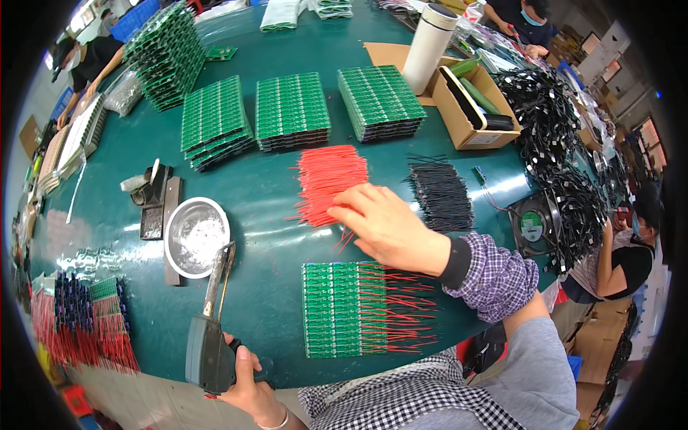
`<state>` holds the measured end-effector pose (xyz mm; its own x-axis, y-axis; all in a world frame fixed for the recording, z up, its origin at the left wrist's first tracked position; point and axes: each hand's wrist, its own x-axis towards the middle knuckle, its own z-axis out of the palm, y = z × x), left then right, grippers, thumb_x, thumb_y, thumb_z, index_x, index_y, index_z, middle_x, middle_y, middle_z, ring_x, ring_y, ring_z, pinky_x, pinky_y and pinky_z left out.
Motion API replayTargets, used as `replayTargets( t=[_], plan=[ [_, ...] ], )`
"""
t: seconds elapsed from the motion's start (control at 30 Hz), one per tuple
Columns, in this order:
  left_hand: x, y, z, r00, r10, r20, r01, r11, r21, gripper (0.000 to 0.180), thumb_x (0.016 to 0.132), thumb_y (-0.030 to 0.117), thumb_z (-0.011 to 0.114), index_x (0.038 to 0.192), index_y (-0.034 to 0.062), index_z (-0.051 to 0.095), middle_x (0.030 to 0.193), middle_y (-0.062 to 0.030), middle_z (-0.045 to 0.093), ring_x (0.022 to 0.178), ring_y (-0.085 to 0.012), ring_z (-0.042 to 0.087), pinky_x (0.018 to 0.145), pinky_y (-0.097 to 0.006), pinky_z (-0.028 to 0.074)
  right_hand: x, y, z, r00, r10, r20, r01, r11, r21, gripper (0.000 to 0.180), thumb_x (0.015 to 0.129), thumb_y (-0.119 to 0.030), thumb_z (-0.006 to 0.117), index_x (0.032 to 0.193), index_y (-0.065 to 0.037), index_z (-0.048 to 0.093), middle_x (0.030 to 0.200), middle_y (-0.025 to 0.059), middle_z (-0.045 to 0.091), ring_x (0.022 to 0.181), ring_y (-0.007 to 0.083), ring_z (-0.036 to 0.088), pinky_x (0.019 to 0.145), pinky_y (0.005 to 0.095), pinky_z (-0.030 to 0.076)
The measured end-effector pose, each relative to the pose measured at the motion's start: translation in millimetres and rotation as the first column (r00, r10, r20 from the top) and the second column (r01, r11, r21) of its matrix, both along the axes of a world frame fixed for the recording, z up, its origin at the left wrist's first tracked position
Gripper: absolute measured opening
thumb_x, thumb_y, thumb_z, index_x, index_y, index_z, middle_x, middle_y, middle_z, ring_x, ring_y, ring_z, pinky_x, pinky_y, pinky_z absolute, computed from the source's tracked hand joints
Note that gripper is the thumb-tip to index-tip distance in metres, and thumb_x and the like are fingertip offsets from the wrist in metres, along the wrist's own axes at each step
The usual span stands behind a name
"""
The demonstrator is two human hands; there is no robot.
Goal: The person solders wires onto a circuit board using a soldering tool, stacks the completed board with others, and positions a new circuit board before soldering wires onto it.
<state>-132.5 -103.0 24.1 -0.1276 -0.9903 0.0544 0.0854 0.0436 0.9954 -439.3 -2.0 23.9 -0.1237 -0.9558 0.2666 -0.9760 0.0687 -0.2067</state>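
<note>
My left hand [247,383] is closed round the grip of a dark grey soldering gun [206,351]. The gun points away from me, its tip at the near right rim of a metal bowl [168,247] with silvery residue inside. My right hand [390,226] reaches over a pile of red wires [331,175], fingers pinched at its lower edge. A few red wire ends show just below those fingertips. Nearer me lies a green circuit board panel [331,308]; a row of red wires [401,315] sticks out from its right part, with dark wires at its top right.
Three stacks of green panels [292,104] stand behind the wires, with a taller stack [165,57] far left. Black wires [441,193] lie right of the red pile, near a small fan [532,226]. A white flask [430,46] stands beside a cardboard box [473,136]. Other people work around the table.
</note>
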Motion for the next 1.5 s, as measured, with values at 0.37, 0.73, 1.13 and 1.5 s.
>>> replayTargets(
  t=[0.37,0.73,1.13,1.5],
  plan=[
    [5.8,0.3,-1.6,0.996,0.058,0.074,-0.060,0.998,0.021,0.042,0.087,-0.011,0.064,0.129,-0.0106,0.057,0.120,-0.0202,0.069,0.062,-0.0106,0.052,0.050,-0.022,0.038,-7.4,-35.4,-39.9,0.981,-0.091,-0.170,0.047,0.968,-0.246,0.013,0.078,-0.010,0.065,0.089,-0.005,0.067,0.091,0.0053,0.060,0.092,0.0226,0.060,0.079,0.0348,0.051],
    [-4.1,4.5,1.9,0.997,0.037,0.067,-0.037,0.999,0.004,0.043,0.087,-0.009,0.065,0.129,-0.0102,0.057,0.119,-0.0189,0.069,0.064,-0.0104,0.053,0.051,-0.023,0.039,-10.6,-33.7,-36.4,0.989,-0.118,-0.094,0.081,0.940,-0.331,0.004,0.077,-0.010,0.064,0.076,-0.008,0.061,0.083,0.0061,0.057,0.087,0.0245,0.061,0.072,0.0378,0.054],
    [-0.6,1.6,-4.2,0.999,0.029,0.020,-0.027,0.998,-0.056,0.042,0.086,-0.010,0.066,0.127,-0.0092,0.057,0.118,-0.0193,0.067,0.061,-0.0113,0.053,0.046,-0.023,0.037,-8.8,-33.3,-34.3,0.996,-0.078,-0.041,0.064,0.962,-0.264,0.004,0.080,-0.006,0.064,0.083,-0.004,0.062,0.089,0.0081,0.056,0.093,0.0251,0.060,0.074,0.0393,0.056],
    [-2.6,7.0,2.7,0.999,0.029,-0.014,-0.029,1.000,-0.008,0.043,0.085,-0.011,0.067,0.127,-0.0105,0.058,0.117,-0.0212,0.068,0.059,-0.0119,0.052,0.046,-0.023,0.038,-5.8,-21.8,-4.4,0.999,-0.052,-0.014,0.049,0.982,-0.185,0.020,0.081,-0.001,0.063,0.101,-0.001,0.065,0.099,0.0106,0.058,0.096,0.0282,0.060,0.078,0.0386,0.054]
  ],
)
